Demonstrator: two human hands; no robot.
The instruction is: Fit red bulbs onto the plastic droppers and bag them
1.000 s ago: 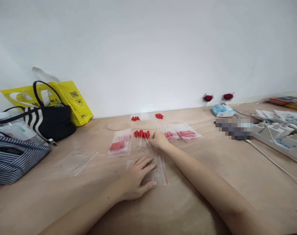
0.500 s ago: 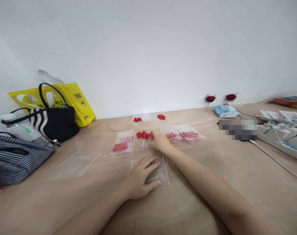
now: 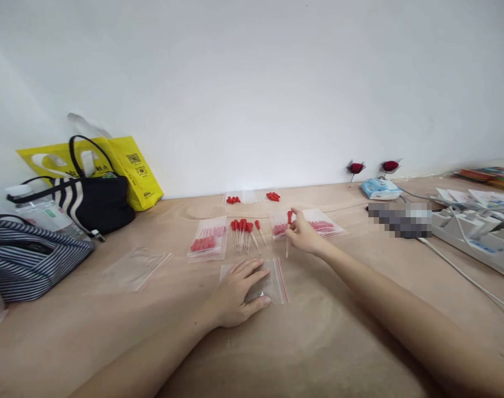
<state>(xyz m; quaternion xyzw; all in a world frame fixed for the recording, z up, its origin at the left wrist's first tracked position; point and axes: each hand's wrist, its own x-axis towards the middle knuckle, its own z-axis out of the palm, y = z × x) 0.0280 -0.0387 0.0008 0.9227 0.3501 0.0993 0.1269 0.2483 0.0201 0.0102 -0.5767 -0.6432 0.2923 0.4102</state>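
My left hand [image 3: 245, 292] lies with its fingers stretched out on a clear zip bag [image 3: 275, 283] that has a red seal line. Between the thumb and fingers of my right hand [image 3: 305, 232] is a dropper [image 3: 290, 217] with a red bulb, its pale thin tip pointing down. Left of that hand, several loose red-bulb droppers [image 3: 242, 228] lie side by side on the table. Behind the right hand are zip bags [image 3: 327, 225] filled with red-bulb droppers. Another filled bag [image 3: 208, 237] lies to the left of the loose droppers.
Loose red bulbs [image 3: 233, 200] lie on clear bags near the wall. A clear zip bag [image 3: 138, 269] lies at left, near a striped pouch [image 3: 36, 260], black bag [image 3: 102, 204] and yellow bag [image 3: 146, 182]. On the right are a wipes pack [image 3: 381, 189], power strip [image 3: 476, 232] and white cable [image 3: 463, 269].
My right hand has moved right from the loose droppers, lifting one dropper away in its fingers. My left hand stays on the clear bag.
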